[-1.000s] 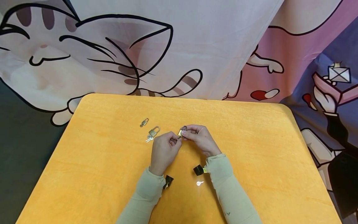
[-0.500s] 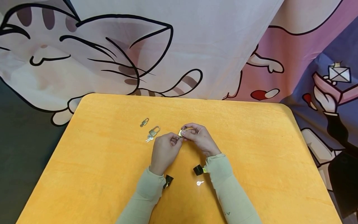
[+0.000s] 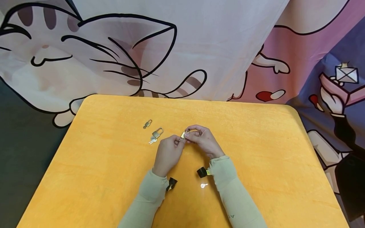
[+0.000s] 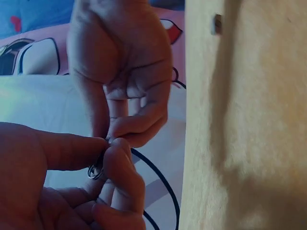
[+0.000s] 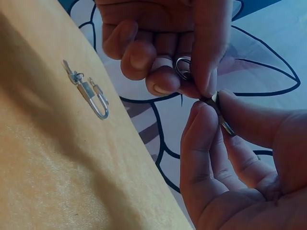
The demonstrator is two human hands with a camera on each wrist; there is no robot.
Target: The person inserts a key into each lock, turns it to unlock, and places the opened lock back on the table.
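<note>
Over the table's middle, my right hand (image 3: 206,141) pinches a small brass padlock (image 3: 183,135) between thumb and fingers. Its shackle points up and away, partly covered by the fingertips. My left hand (image 3: 168,154) meets it from below, thumb and index finger pinching a small key at the padlock's bottom end. The key itself is almost wholly covered; a thin metal ring (image 5: 181,68) hangs from it in the right wrist view. That ring (image 4: 95,171) also shows under the left thumb in the left wrist view. How deep the key sits is hidden.
A larger brass padlock (image 3: 156,133) with keys (image 3: 152,140) lies left of my hands on the yellow table (image 3: 99,158). Beyond it lies a smaller padlock (image 3: 147,123). A loose silver key (image 3: 203,185) rests near my right sleeve. Printed cloth (image 3: 199,47) hangs behind the table.
The padlock has shifted very slightly left. My right index finger has lifted and bends more over the shackle. Both wrists stay nearly still, and the things on the table have not moved.
</note>
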